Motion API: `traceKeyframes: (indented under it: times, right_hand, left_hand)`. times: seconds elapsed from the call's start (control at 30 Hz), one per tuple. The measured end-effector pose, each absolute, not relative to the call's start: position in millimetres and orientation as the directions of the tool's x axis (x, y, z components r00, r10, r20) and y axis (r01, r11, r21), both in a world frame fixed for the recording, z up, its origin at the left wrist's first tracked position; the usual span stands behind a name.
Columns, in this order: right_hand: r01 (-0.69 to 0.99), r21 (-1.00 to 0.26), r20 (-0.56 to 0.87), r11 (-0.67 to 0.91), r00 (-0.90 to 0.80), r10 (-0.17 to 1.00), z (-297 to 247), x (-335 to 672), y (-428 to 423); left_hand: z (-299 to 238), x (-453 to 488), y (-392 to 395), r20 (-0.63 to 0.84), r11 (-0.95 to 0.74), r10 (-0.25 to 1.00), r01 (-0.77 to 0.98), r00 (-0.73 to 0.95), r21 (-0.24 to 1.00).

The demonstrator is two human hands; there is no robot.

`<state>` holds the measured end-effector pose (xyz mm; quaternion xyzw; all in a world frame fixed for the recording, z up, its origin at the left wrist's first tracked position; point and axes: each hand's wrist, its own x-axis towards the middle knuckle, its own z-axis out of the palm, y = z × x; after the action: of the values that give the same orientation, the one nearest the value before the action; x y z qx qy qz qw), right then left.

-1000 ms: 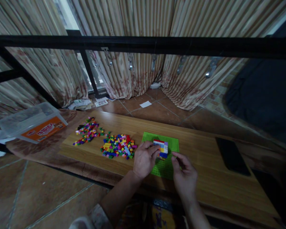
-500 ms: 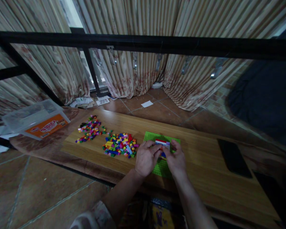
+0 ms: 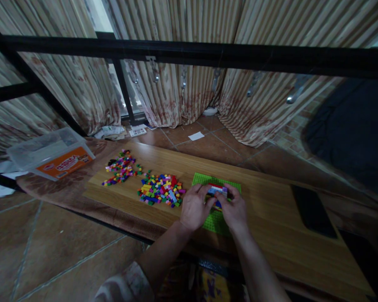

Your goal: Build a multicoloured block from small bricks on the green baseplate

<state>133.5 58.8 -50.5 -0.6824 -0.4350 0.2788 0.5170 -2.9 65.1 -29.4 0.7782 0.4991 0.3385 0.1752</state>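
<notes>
A small block of stacked coloured bricks (image 3: 216,190) stands on a green baseplate (image 3: 231,186) on the wooden tabletop (image 3: 271,218). My left hand (image 3: 193,206) grips the block from its left side, fingers curled round it. My right hand (image 3: 234,209) closes on it from the right, thumb and fingers pressed to it. Most of the block is hidden by my fingers. A pile of mixed loose bricks (image 3: 161,191) lies just left of my left hand, and a second smaller pile (image 3: 121,167) lies further left.
A clear plastic box with an orange label (image 3: 52,153) sits at the far left on a patterned cloth. A black phone (image 3: 313,205) lies flat at the right of the tabletop. A black metal bar (image 3: 208,52) crosses overhead, with curtains and tiled floor behind.
My right hand has moved up from the near side of the baseplate onto the brick block, joining my left hand on it. The view has shifted slightly.
</notes>
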Motion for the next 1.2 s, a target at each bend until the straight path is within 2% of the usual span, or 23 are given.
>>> traceKeyframes:
  times: [0.3, 0.5, 0.6, 0.67, 0.87, 1.0, 1.1, 1.2]
  right_hand:
    - [0.333, -0.936, 0.064, -0.113, 0.478, 0.876, -47.7, 130.1, 57.1]
    - [0.210, -0.972, 0.000, -0.110, 0.465, 0.885, -48.8, 128.9, 56.1]
    - [0.106, -0.992, -0.004, -0.070, 0.526, 0.850, -47.9, 131.8, 53.8]
    - [0.105, -0.994, 0.027, -0.044, 0.591, 0.806, -45.6, 139.0, 50.5]
    - [0.352, -0.928, 0.149, -0.125, 0.656, 0.740, -50.5, 188.5, 32.8]
    - [0.602, -0.752, 0.219, -0.268, 0.613, 0.759, -69.8, 219.9, 22.8]
    - [0.742, -0.620, 0.330, -0.256, 0.542, 0.773, -81.2, 226.8, 19.5]
    - [0.805, -0.552, 0.405, -0.217, 0.486, 0.775, -85.5, 223.7, 19.5]
  left_hand:
    - [-28.2, -4.6, 59.5, 0.347, -0.425, 0.903, 0.645, 0.254, 0.635]
    - [-32.2, -42.0, 36.8, 0.325, -0.341, 0.935, 0.623, 0.144, 0.704]
    - [-34.9, -67.5, 25.2, 0.294, -0.281, 0.952, 0.625, 0.086, 0.728]
    - [-36.5, -81.9, 19.3, 0.284, -0.254, 0.957, 0.632, 0.055, 0.732]
    - [-41.5, -105.7, 10.4, 0.289, -0.222, 0.957, 0.667, 0.011, 0.711]
    - [-42.5, -108.4, 15.6, 0.275, -0.214, 0.961, 0.686, 0.020, 0.696]
    - [-38.8, -106.8, 27.1, 0.287, -0.224, 0.958, 0.703, 0.030, 0.675]
    - [-33.7, -103.9, 40.4, 0.306, -0.238, 0.951, 0.718, 0.036, 0.655]
